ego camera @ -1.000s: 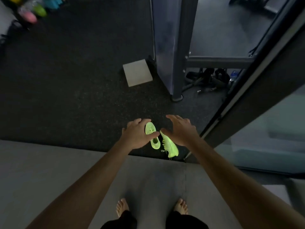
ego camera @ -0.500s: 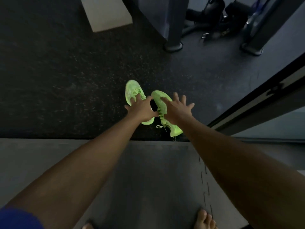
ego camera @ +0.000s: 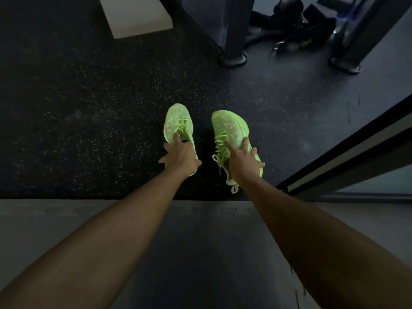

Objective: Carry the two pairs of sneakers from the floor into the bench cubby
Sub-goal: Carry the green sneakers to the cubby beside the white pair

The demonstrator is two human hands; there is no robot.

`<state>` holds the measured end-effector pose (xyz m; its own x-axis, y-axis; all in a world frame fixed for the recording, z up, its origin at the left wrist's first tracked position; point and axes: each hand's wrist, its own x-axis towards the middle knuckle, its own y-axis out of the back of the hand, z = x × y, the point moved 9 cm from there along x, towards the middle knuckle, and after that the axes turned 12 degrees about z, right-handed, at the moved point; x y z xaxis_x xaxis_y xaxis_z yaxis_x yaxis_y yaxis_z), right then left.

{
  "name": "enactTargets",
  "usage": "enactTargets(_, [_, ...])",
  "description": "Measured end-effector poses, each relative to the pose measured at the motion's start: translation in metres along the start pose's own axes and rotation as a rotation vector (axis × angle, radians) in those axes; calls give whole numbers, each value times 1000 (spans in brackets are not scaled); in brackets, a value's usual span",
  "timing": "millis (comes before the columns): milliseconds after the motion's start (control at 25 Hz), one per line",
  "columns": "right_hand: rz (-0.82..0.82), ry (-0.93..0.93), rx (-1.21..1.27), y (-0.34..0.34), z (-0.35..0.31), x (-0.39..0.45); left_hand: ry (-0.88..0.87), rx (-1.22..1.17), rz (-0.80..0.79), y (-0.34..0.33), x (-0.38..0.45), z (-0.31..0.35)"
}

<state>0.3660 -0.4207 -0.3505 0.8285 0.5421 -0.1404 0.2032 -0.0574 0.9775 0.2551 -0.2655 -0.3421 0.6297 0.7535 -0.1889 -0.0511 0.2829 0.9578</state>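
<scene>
Two neon-green sneakers rest on the dark speckled floor just beyond a grey mat. My left hand (ego camera: 181, 158) grips the heel end of the left sneaker (ego camera: 177, 124), whose toe points away from me. My right hand (ego camera: 244, 159) wraps over the middle of the right sneaker (ego camera: 228, 127), fingers spread across its upper, with the laces and heel loop hanging loose. I cannot tell whether either shoe is off the floor. No second pair and no bench cubby are in view.
A pale flat block (ego camera: 136, 15) lies on the floor at the top left. A metal frame post with a round foot (ego camera: 233, 59) stands ahead, with dark straps and gear (ego camera: 296, 25) behind it. A dark door rail (ego camera: 347, 152) runs diagonally on the right. The grey mat (ego camera: 44, 224) is nearest me.
Both hands dropped from hovering over the sneakers to closing on them. The two shoes now sit farther apart, and the view has moved closer to the floor.
</scene>
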Motion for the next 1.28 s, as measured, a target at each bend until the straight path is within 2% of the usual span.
enactTargets(160, [62,-103,291,8,-5,13,-31,24,57,4,-7,-27])
enactTargets(320, [10,-143,629,5,-43,15,-22,45,14,5,-13,-34])
enactTargets(440, [2,-225,733,-6,-42,13,-9,62,-11,2,-14,-37])
enactTargets(560, [-8,-300,773,-16,-28,12,-11,-18,44,8,-9,-33])
enactTargets(680, [-1,-286,716,-12,-24,18,-80,-100,126,14,-2,-18])
enactTargets(760, [22,-199,631,-3,-29,22,-117,-109,130,12,2,-8])
enactTargets(920, [51,93,426,18,-62,17,-71,37,0,-13,6,-16])
enactTargets(1000, [25,165,280,14,-76,9,-41,75,-34,-20,4,-24])
enactTargets(1120, [-6,136,94,-6,-79,0,-40,61,-38,-21,3,-28])
enactTargets(1280, [-123,-27,125,-23,-76,-7,-61,-3,-14,-16,4,-27])
